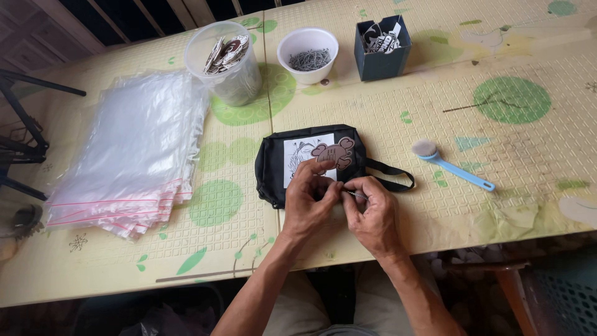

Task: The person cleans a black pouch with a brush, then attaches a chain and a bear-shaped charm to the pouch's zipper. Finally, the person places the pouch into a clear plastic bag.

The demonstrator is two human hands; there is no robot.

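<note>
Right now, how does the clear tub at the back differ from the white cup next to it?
The clear tub is taller, wider and see-through; the white cup is shorter and opaque. The clear tub holds flat brown-and-white cut-out shapes standing on edge, while the white cup holds a heap of thin metal pins. Both are round, open-topped and upright on the table, beyond the person's hands.

- Our left hand (309, 200) curls inward, fingertips pinched, just beside the right.
- Our right hand (371, 214) mirrors it, fingertips pinched, knuckles up.
- Both forearms converge from below.
</note>
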